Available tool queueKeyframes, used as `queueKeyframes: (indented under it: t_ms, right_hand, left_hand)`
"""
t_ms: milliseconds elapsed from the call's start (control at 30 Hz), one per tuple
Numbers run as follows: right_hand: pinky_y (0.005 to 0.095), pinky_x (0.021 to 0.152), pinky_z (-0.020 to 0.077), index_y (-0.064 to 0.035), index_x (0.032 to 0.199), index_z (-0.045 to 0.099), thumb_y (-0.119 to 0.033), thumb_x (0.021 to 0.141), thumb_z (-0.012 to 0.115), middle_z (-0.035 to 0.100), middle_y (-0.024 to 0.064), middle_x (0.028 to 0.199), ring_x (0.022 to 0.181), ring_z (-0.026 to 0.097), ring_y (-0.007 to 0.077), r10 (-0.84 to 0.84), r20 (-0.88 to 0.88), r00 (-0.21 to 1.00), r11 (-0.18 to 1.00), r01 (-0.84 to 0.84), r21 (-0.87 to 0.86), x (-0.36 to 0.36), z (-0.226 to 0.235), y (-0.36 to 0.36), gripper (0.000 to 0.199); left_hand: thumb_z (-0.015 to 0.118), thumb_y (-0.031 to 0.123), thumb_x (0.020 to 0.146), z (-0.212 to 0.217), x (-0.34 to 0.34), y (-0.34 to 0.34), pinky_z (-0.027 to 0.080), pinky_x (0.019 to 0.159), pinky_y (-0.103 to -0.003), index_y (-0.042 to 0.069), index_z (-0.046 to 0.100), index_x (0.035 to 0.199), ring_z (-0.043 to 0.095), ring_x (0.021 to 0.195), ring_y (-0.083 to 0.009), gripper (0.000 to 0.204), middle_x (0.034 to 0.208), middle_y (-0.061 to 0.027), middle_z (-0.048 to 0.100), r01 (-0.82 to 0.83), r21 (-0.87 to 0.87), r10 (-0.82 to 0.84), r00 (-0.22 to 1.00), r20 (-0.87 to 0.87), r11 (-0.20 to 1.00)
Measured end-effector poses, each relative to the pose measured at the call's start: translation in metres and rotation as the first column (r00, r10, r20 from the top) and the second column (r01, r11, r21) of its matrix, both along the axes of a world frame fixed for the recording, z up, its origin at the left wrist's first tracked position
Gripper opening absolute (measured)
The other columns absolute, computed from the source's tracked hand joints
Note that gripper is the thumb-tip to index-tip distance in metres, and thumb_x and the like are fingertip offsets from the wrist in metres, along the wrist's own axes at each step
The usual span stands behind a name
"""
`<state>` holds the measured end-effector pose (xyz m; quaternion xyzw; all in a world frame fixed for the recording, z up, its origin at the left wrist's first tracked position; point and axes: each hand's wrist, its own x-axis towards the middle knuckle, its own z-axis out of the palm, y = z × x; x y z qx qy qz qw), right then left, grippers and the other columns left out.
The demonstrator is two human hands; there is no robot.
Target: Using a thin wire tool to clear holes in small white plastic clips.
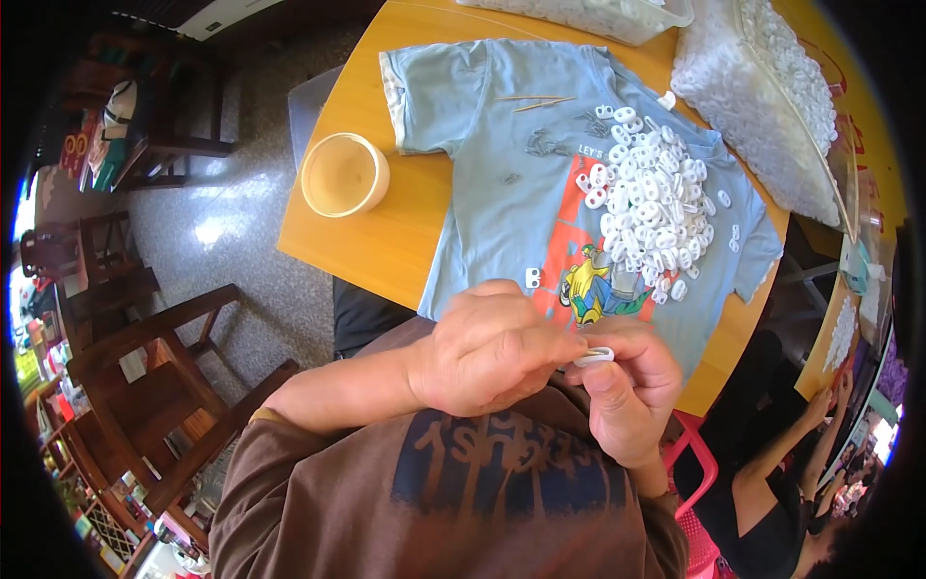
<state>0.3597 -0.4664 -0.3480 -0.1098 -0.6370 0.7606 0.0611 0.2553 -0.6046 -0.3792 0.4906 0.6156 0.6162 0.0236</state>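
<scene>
Between the thumb and fingers of my right hand (634,391) is a small white oval plastic piece (600,355). My left hand (492,349) is closed in a pinch right against it; a thin tan tip shows there, too small to name. Both hands are in front of my chest at the near edge of a light blue T-shirt (482,207) spread on the table. A heap of similar white two-holed plastic pieces (656,198) lies on the shirt. One white piece (532,278) lies apart, just beyond my left hand.
Thin wooden sticks (540,99) lie on the shirt. A round plastic tub (345,175) stands on the wooden table (410,227) at left. A bulging clear bag (757,116) and a plastic bin (617,21) hold white pieces. Wooden chairs (159,396) stand left; another person's arms (772,473) show right.
</scene>
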Motion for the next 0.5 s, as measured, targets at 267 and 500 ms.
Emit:
queueKeyframes:
  t_ms: [267, 500]
  right_hand:
    - [0.0273, 0.057, 0.0387, -0.0004, 0.085, 0.057, -0.004, 0.077, 0.063, 0.059, 0.0068, 0.075, 0.061, 0.051, 0.0192, 0.047, -0.062, 0.997, 0.893, -0.015, 0.45, -0.012, 0.015, 0.005, 0.011]
    - [0.0268, 0.058, 0.0387, 0.0011, 0.084, 0.056, -0.006, 0.077, 0.064, 0.054, 0.0074, 0.072, 0.063, 0.05, 0.0179, 0.103, -0.032, 0.994, 0.849, -0.072, 0.524, -0.011, 0.013, 0.011, 0.013]
  left_hand:
    - [0.069, 0.006, 0.056, 0.002, -0.014, -0.006, 0.026, 0.041, -0.023, 0.002, 0.063, 0.092, 0.036, 0.045, -0.0099, 0.037, 0.059, 0.003, 0.034, -0.168, 0.034, 0.162, 0.843, -0.514, 0.985]
    - [0.068, 0.008, 0.056, 0.005, -0.02, -0.001, 0.023, 0.04, -0.023, 0.007, 0.065, 0.093, 0.032, 0.044, -0.0075, 0.037, 0.059, 0.003, 0.026, -0.093, 0.017, 0.09, 0.874, -0.478, 0.995]
